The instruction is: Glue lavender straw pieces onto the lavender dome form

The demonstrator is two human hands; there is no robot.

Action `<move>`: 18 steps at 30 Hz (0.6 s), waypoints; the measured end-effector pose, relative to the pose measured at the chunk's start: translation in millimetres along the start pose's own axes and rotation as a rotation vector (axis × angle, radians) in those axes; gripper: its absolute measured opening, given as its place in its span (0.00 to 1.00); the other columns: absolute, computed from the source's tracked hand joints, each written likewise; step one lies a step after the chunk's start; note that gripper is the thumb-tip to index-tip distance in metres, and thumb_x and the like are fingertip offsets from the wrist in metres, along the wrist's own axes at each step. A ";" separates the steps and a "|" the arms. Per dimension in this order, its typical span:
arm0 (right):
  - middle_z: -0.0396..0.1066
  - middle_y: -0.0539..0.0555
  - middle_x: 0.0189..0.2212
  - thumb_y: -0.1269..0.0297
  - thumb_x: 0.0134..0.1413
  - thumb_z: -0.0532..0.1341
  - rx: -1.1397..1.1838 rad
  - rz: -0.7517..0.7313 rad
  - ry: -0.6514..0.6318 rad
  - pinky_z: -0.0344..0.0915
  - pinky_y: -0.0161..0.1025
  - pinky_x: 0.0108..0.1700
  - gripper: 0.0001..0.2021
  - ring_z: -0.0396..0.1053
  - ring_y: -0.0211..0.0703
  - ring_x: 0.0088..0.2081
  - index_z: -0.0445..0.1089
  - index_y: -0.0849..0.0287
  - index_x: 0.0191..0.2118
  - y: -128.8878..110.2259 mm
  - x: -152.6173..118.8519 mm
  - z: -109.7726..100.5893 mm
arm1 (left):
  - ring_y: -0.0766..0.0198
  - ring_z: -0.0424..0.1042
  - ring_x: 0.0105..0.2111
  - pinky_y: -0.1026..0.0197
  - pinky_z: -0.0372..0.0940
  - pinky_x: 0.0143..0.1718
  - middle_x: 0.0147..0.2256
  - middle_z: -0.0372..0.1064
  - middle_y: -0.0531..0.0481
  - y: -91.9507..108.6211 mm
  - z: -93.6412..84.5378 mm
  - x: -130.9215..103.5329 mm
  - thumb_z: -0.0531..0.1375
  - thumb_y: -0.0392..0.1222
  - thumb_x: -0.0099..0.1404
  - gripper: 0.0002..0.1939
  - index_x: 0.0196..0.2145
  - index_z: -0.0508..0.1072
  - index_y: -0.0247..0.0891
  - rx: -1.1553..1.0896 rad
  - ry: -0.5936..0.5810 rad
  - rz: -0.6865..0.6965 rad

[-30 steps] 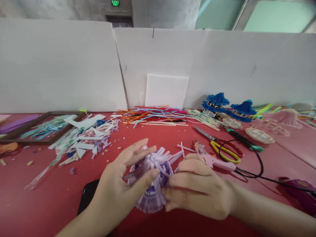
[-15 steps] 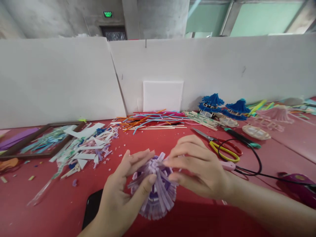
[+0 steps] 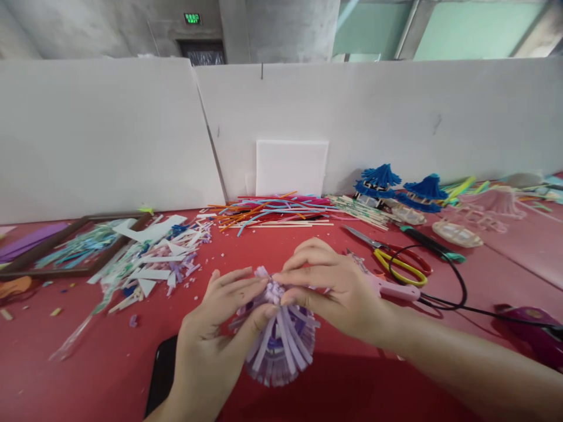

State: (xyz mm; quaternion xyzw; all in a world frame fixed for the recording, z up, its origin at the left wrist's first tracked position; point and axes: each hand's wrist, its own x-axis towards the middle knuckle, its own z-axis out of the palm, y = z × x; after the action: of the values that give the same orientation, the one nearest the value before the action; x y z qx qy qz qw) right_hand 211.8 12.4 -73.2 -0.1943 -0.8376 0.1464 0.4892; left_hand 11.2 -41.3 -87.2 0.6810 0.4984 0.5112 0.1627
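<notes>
A small purple model with a fringed, roof-like top (image 3: pixel 285 346) stands on the red table at the lower middle, its pale purple strips fanning down from a bunched peak. My left hand (image 3: pixel 224 328) wraps round its left side, thumb and fingers closed on the strips near the peak. From the right, my right hand (image 3: pixel 334 287) pinches the top of the same bunch between thumb and fingers. Parts of the model's left side and peak are hidden behind my fingers.
Scissors (image 3: pixel 396 258), a pink-handled tool (image 3: pixel 398 289) and a green-black tool (image 3: pixel 431 243) lie right. Blue roofed models (image 3: pixel 379 179) stand behind. Coloured sticks (image 3: pixel 281 211) lie at the back; scraps (image 3: pixel 153 264), a brown frame (image 3: pixel 77 272) and a black phone (image 3: pixel 162 375) are left.
My right hand has moved left, onto the peak of the purple model, uncovering more of the pink-handled tool. My left hand's fingers have moved slightly closer in.
</notes>
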 end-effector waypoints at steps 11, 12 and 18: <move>0.78 0.52 0.30 0.61 0.59 0.65 0.163 0.088 0.048 0.70 0.37 0.38 0.06 0.71 0.37 0.34 0.79 0.56 0.38 0.6 -0.9 4.5 | 0.53 0.79 0.44 0.45 0.72 0.53 0.38 0.82 0.52 7.7 2.3 4.4 0.68 0.40 0.57 0.09 0.36 0.83 0.52 -0.122 -0.040 -0.077; 0.78 0.52 0.29 0.61 0.58 0.65 0.170 0.102 0.050 0.70 0.37 0.37 0.07 0.72 0.37 0.34 0.79 0.57 0.37 0.1 -0.3 4.6 | 0.53 0.79 0.44 0.45 0.72 0.53 0.37 0.82 0.53 7.9 2.5 4.9 0.68 0.40 0.57 0.08 0.35 0.83 0.53 -0.120 -0.039 -0.084; 0.78 0.52 0.28 0.58 0.56 0.67 0.236 0.194 0.062 0.70 0.35 0.37 0.09 0.73 0.36 0.33 0.79 0.58 0.34 -2.3 1.2 6.9 | 0.55 0.79 0.43 0.50 0.76 0.45 0.34 0.82 0.56 11.7 5.6 6.0 0.68 0.40 0.57 0.09 0.34 0.83 0.56 -0.154 -0.032 -0.095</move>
State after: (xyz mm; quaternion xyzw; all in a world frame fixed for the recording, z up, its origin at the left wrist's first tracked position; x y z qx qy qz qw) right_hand 204.8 10.5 -74.6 -0.2197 -0.7762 0.2843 0.5180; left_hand 21.9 -39.9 -77.9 0.6502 0.4864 0.5291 0.2465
